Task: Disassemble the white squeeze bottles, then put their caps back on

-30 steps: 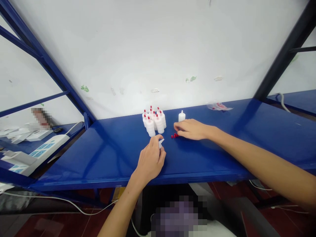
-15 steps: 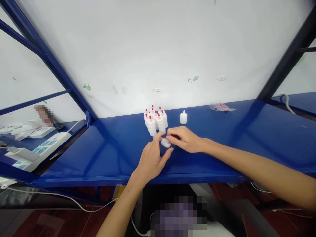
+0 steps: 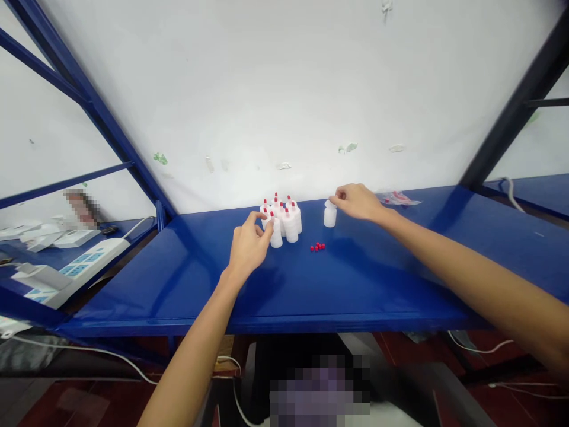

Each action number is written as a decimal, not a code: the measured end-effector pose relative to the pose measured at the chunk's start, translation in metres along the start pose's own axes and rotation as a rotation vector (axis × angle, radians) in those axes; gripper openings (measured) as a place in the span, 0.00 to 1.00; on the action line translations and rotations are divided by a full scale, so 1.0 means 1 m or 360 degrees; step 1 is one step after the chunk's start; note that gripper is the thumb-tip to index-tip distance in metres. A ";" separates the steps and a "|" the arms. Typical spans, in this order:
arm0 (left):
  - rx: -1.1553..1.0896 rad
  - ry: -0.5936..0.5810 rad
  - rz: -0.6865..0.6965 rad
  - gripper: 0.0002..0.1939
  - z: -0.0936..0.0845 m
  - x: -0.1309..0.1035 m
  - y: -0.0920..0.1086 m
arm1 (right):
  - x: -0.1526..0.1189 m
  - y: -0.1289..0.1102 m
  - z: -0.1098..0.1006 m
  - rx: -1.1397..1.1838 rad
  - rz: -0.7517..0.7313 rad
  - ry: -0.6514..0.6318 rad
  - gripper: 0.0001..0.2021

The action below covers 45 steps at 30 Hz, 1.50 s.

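Observation:
Several white bottles with red tips (image 3: 291, 226) stand in a tight cluster on the blue table (image 3: 200, 273). My left hand (image 3: 248, 246) is at the cluster's front left corner, thumb and forefinger apart, with the thumb overlapping a front bottle; whether it touches is unclear. To the right, a separate white bottle (image 3: 329, 217) stands upright. My right hand (image 3: 355, 201) pinches the white top of this bottle; the fingertips partly hide the nozzle. Several small red caps (image 3: 317, 247) lie loose between the hands, nearer the front edge.
A clear plastic bag with red pieces (image 3: 399, 198) lies at the back right by the white wall (image 3: 267, 89). Blue rack posts (image 3: 128, 160) rise on the left. Beyond them sit a white power strip (image 3: 80, 270) and white boxes (image 3: 77, 237).
My hands have parted: the left moved left to the cluster, the right moved up and right to the separate bottle. The white bottle formerly between them is gone from there, and the red caps now show.

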<state>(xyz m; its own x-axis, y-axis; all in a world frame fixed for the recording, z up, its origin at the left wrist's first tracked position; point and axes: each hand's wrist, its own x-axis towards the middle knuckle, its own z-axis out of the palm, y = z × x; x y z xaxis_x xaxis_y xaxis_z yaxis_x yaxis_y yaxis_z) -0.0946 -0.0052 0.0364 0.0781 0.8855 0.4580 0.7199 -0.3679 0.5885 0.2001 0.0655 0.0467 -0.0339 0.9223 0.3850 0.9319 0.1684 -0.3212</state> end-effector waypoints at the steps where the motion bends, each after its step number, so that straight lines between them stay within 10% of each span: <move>1: 0.0056 0.0018 0.0012 0.18 0.002 0.004 0.000 | 0.000 0.002 0.003 0.0024 -0.0006 -0.0021 0.14; 14: 0.0471 0.0180 0.0072 0.14 0.018 0.000 -0.004 | -0.016 0.013 0.021 0.0356 -0.0063 -0.0161 0.20; 22: -0.0720 -0.0195 -0.0063 0.08 0.021 -0.049 0.002 | -0.014 0.017 0.035 0.0728 0.0021 -0.0110 0.28; 28: -0.0830 -0.0389 -0.0072 0.11 0.024 -0.076 0.010 | -0.026 0.007 0.030 0.0588 -0.0078 0.0256 0.05; 36: -0.0245 -0.0544 0.0216 0.10 0.019 -0.078 0.021 | -0.078 -0.062 0.017 0.0608 -0.1241 -0.0386 0.11; 45: -0.0181 -0.0501 0.0322 0.09 0.017 -0.078 0.022 | -0.090 -0.075 0.008 0.0898 -0.1271 -0.0792 0.17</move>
<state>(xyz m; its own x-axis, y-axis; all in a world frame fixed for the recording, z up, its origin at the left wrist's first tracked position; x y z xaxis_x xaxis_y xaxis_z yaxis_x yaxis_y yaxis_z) -0.0730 -0.0774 0.0019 0.4313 0.8289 0.3563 0.5883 -0.5577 0.5855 0.1299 -0.0270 0.0294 -0.8144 0.4927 0.3067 0.2817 0.7976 -0.5333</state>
